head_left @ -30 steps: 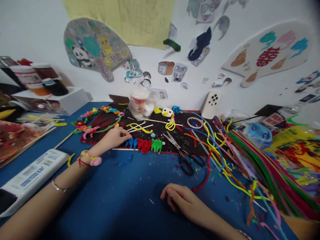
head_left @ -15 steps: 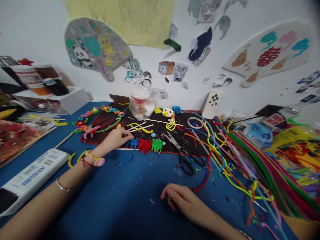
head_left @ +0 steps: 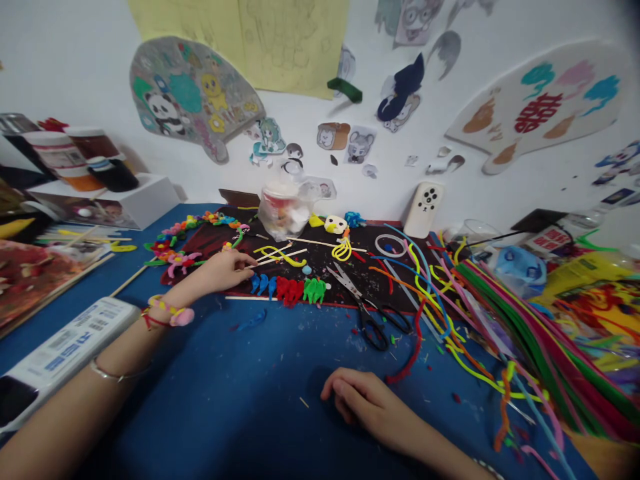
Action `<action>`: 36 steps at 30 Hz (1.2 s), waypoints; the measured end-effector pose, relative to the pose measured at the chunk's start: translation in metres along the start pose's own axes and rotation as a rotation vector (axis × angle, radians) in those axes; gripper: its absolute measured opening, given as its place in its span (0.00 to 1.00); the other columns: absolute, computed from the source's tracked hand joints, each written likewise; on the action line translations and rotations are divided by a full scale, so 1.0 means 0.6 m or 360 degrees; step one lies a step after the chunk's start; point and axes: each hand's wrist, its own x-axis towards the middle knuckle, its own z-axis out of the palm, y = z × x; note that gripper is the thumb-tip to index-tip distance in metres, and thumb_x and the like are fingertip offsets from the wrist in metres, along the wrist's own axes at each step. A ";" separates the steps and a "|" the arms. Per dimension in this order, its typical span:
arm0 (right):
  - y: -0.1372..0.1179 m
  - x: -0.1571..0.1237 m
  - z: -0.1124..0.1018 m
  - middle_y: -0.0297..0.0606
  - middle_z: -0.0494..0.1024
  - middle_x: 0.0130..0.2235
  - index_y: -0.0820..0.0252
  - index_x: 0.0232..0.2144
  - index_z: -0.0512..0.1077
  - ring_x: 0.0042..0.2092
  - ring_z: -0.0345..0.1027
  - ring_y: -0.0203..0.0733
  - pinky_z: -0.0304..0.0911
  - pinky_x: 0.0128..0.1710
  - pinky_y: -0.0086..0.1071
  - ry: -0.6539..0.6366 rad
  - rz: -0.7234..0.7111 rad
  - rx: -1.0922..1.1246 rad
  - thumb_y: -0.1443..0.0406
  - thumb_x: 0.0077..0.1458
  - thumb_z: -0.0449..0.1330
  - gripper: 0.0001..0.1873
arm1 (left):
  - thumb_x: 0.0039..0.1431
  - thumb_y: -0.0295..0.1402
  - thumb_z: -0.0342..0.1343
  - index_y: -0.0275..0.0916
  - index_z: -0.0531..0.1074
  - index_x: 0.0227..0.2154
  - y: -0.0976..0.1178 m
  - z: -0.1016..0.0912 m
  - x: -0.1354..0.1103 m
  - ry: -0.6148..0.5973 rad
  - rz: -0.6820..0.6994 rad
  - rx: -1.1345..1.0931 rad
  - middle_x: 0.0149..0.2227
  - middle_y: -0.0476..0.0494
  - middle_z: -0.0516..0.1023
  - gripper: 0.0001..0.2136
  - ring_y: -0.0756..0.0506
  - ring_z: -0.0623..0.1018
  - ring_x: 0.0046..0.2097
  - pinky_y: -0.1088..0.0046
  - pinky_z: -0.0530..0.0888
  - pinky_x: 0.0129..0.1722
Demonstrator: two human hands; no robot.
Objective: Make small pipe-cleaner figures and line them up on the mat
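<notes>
My left hand (head_left: 223, 270) reaches across the blue table (head_left: 240, 400) onto a dark mat (head_left: 350, 263). Its fingers are pressed together at the near end of a thin wooden stick (head_left: 280, 257), beside a yellow pipe-cleaner curl (head_left: 286, 259). What they grip, if anything, is too small to make out. Just right of the hand lie small blue (head_left: 263, 285), red (head_left: 289, 291) and green (head_left: 314, 290) pipe-cleaner pieces in a row. My right hand (head_left: 360, 399) rests palm down on the table near me, fingers curled, with nothing seen in it.
Black-handled scissors (head_left: 373, 319) lie on the mat's front edge. A thick bundle of coloured pipe cleaners (head_left: 525, 333) fills the right side. A flower garland (head_left: 175, 245) and a long white box (head_left: 60, 347) are on the left. A bagged cup (head_left: 283, 210) stands by the wall.
My left hand has moved up and to the left, away from the blue pieces to the stick's near end. My right hand has stayed still.
</notes>
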 end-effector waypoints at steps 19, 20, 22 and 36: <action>0.000 0.001 0.001 0.28 0.61 0.20 0.63 0.34 0.69 0.22 0.53 0.30 0.50 0.23 0.24 0.0039 0.0010 0.0038 0.55 0.61 0.43 0.21 | 0.51 0.38 0.52 0.38 0.70 0.31 0.069 -0.026 -0.030 -0.0076 -0.0005 -0.0350 0.24 0.50 0.75 0.09 0.51 0.73 0.24 0.78 0.66 0.24; 0.001 0.000 0.002 0.28 0.61 0.20 0.63 0.35 0.69 0.23 0.53 0.29 0.50 0.23 0.23 0.0049 0.0010 0.0066 0.55 0.61 0.43 0.21 | 0.52 0.37 0.52 0.38 0.70 0.31 0.094 -0.024 -0.040 -0.0118 0.0048 -0.0461 0.23 0.50 0.75 0.09 0.51 0.73 0.24 0.78 0.67 0.25; 0.003 0.000 0.002 0.28 0.61 0.21 0.62 0.37 0.68 0.23 0.54 0.29 0.50 0.23 0.23 0.0069 0.0012 0.0130 0.55 0.61 0.43 0.20 | 0.53 0.36 0.52 0.39 0.70 0.31 0.147 -0.007 -0.062 -0.0170 0.0162 -0.0627 0.22 0.51 0.74 0.08 0.51 0.73 0.24 0.79 0.68 0.25; 0.022 0.006 0.004 0.27 0.60 0.21 0.60 0.27 0.60 0.21 0.53 0.29 0.50 0.20 0.23 0.0293 -0.0058 0.0129 0.53 0.61 0.41 0.19 | 0.55 0.34 0.52 0.43 0.74 0.35 0.259 0.105 -0.129 -0.0298 0.0350 -0.1199 0.32 0.49 0.79 0.07 0.50 0.77 0.32 0.78 0.72 0.33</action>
